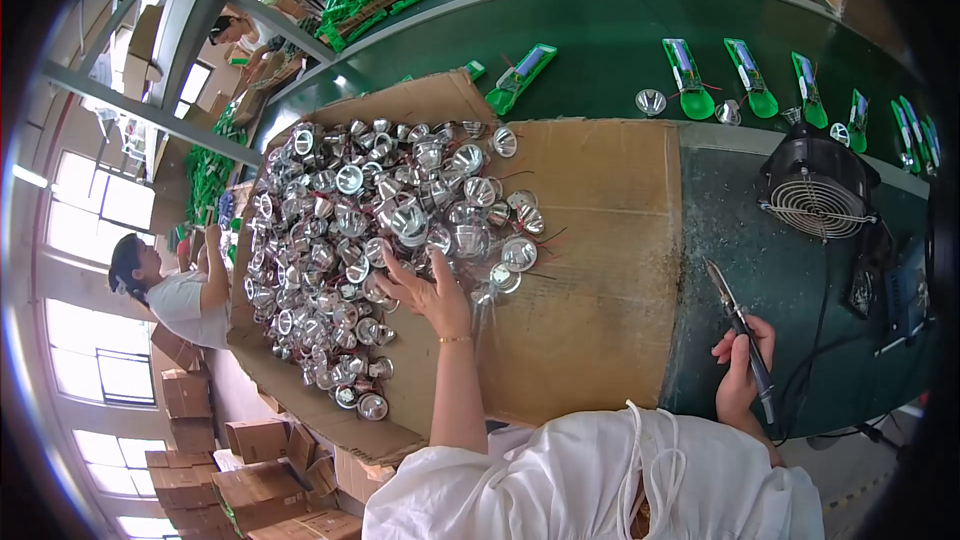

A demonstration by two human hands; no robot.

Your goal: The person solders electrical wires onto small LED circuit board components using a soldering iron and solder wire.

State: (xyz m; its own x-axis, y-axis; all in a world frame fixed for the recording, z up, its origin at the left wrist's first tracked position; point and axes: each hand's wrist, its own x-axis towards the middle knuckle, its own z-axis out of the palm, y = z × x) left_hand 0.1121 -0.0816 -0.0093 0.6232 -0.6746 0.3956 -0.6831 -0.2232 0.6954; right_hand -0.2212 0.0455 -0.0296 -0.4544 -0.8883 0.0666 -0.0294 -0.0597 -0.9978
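- White sleeves (600, 480) of the person's garment fill the lower edge, both forearms reaching up from them.
- Left hand (425, 285), fingers spread and open, rests on the near edge of a heap of shiny metal reflector cups (370, 230) piled on flattened cardboard (600, 240).
- Right hand (742, 365) is closed around a soldering iron (738, 325), tip pointing away over the green tabletop (730, 240).
- Small black fan (818, 185) stands just beyond it.
- Green circuit strips (690, 65) line the conveyor belt (600, 40) behind.
- Another person (175, 290) works at far left.
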